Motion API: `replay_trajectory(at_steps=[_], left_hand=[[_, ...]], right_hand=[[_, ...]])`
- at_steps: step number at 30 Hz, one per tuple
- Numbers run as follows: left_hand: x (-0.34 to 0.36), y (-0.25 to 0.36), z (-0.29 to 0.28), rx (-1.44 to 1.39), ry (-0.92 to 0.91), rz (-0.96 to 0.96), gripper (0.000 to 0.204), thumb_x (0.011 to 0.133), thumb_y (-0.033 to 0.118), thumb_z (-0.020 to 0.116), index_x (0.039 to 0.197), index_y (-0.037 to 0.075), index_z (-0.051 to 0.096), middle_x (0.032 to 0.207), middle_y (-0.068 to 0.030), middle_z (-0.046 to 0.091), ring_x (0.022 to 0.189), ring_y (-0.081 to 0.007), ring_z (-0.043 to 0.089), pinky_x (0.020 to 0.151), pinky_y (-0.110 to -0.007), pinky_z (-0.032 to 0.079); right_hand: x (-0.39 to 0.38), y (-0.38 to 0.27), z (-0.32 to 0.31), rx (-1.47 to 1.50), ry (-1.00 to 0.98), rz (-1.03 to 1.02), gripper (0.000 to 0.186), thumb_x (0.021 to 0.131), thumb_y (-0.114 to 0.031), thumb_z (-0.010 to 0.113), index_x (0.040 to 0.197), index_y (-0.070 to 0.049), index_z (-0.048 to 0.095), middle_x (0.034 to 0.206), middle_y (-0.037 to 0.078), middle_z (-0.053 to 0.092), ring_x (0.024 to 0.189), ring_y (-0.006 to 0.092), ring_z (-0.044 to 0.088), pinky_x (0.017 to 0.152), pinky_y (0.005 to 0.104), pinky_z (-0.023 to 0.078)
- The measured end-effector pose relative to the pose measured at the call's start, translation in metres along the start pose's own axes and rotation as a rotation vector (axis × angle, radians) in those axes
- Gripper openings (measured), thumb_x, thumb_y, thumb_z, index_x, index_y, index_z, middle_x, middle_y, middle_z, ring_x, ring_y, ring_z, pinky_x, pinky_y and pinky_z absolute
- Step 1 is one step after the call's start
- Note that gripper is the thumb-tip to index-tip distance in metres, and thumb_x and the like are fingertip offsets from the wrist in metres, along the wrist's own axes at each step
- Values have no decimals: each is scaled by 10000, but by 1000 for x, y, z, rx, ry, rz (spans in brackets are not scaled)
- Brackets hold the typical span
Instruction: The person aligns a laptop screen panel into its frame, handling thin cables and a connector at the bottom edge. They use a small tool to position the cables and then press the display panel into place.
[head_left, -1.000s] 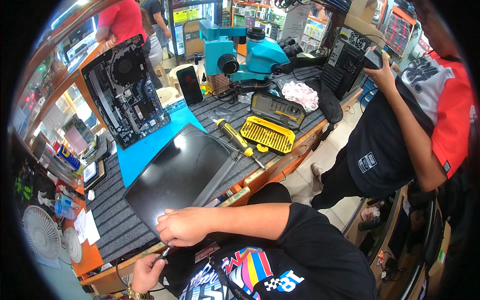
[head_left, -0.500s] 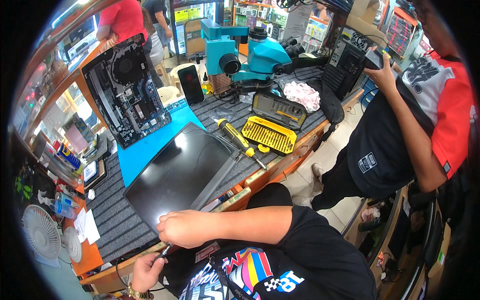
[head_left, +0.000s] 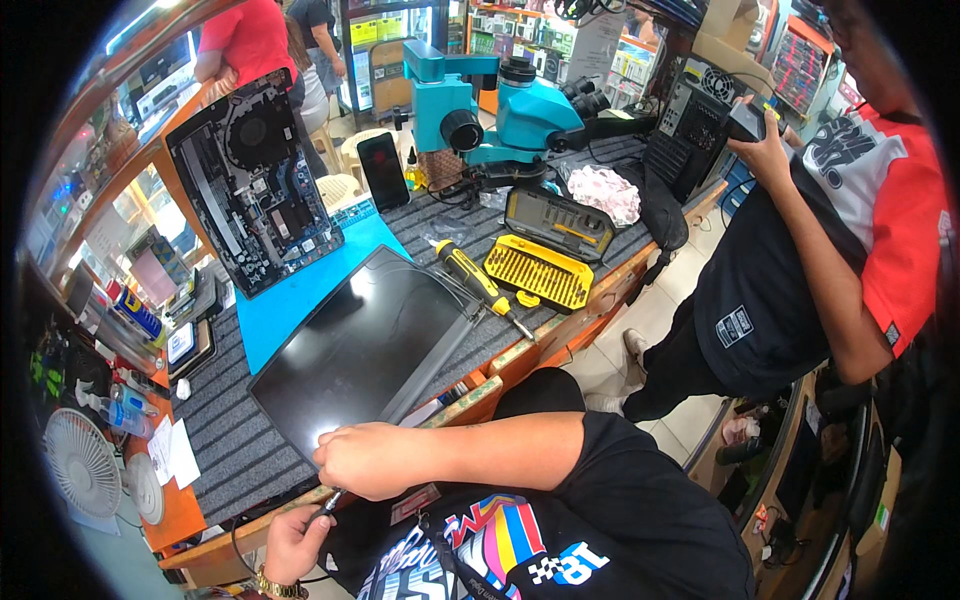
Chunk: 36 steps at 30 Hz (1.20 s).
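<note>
At the near edge, my left hand (head_left: 295,542) grips a black corded piece (head_left: 319,521) with a shiny metal tip. My right hand (head_left: 360,462) curls over the lower corner of a dark laptop screen (head_left: 340,350), just above that tip; what its fingers hold is hidden. The screen lies flat, partly on a blue mat (head_left: 262,325). Behind it an opened laptop base (head_left: 250,190) stands tilted up, showing its fan and board. Right of the screen lie a yellow screwdriver (head_left: 467,272) and an open yellow bit case (head_left: 535,277).
A teal microscope (head_left: 520,115), phone (head_left: 380,170), crumpled cloth (head_left: 602,193) and computer tower (head_left: 688,130) line the bench's back. A fan (head_left: 82,465) and papers (head_left: 175,455) are at left. Another person (head_left: 800,250) stands at right, holding a black object; more people stand behind the counter.
My right hand has shifted very slightly down and to the right at the screen's corner. My left hand and the bench items look unmoved.
</note>
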<state>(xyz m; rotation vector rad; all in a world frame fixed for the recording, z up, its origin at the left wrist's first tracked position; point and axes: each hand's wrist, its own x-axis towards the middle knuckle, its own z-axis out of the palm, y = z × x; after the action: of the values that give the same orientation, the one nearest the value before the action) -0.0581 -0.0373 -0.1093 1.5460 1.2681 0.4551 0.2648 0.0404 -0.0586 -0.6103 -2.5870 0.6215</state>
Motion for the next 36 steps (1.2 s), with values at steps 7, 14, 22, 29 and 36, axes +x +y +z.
replay_trajectory(at_steps=[7, 14, 22, 29, 36], left_hand=[[0, 9, 1, 62, 20, 34, 280, 1128, 239, 785, 1072, -27, 851, 829, -71, 791, 767, -142, 700, 735, -349, 562], [0, 15, 3, 70, 21, 36, 277, 1129, 231, 784, 1071, -32, 848, 830, -76, 800, 767, -148, 711, 729, -355, 565], [2, 18, 3, 125, 12, 45, 288, 1115, 253, 810, 1100, -32, 846, 781, -70, 738, 735, -144, 650, 706, -358, 543], [-9, 28, 10, 244, 113, 169, 291, 1111, 268, 825, 1184, -13, 842, 829, -125, 749, 723, -191, 658, 695, -386, 551], [-1, 46, 11, 254, 96, 265, 282, 1095, 294, 839, 1175, 24, 837, 832, -223, 750, 749, -399, 739, 690, -462, 568]], right_hand=[[1, -3, 0, 56, 9, 54, 105, 895, -104, 798, 938, -19, 841, 1050, 193, 763, 1127, 422, 755, 954, 542, 634], [1, -4, 0, 65, -2, 74, 124, 864, -126, 867, 934, -28, 840, 1065, 196, 779, 1123, 428, 764, 965, 545, 635], [-2, -3, -6, 37, -2, 34, 119, 908, -75, 773, 978, -17, 851, 1021, 191, 762, 1101, 410, 765, 902, 552, 639], [5, -2, 2, -43, -44, 33, 132, 905, -86, 760, 986, -18, 839, 1063, 169, 799, 1157, 404, 780, 981, 523, 650], [-1, -4, -10, -65, -4, -4, 86, 907, -84, 773, 958, -16, 786, 990, 140, 735, 1082, 385, 744, 947, 511, 637]])
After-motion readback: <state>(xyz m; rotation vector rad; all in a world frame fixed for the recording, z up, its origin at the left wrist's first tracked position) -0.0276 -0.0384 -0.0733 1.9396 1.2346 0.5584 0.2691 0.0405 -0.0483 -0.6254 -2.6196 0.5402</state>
